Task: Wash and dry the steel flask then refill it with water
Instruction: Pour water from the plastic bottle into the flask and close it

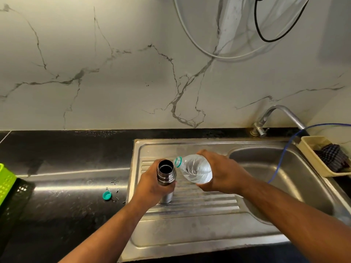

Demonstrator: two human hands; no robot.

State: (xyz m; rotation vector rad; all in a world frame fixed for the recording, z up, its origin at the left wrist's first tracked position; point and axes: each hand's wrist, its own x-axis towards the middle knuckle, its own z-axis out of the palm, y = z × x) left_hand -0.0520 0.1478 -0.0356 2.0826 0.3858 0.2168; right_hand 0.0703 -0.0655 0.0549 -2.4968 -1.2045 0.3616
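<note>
The steel flask [166, 172] stands upright and uncapped on the ribbed drainboard of the sink [190, 221]. My left hand [152, 185] grips it around the middle. My right hand [222, 171] holds a clear plastic water bottle [195, 168] tilted on its side, its teal-ringed mouth just right of the flask's open top. I see no stream of water between them. The bottle's teal cap [107, 195] lies on the black counter left of the sink.
A steel tap [273, 116] stands at the back right over the sink basin [275, 168]. A beige tray [311, 158] with a dark cloth sits at the far right, and a blue tube runs into the basin. A green basket [5, 183] is at the left edge.
</note>
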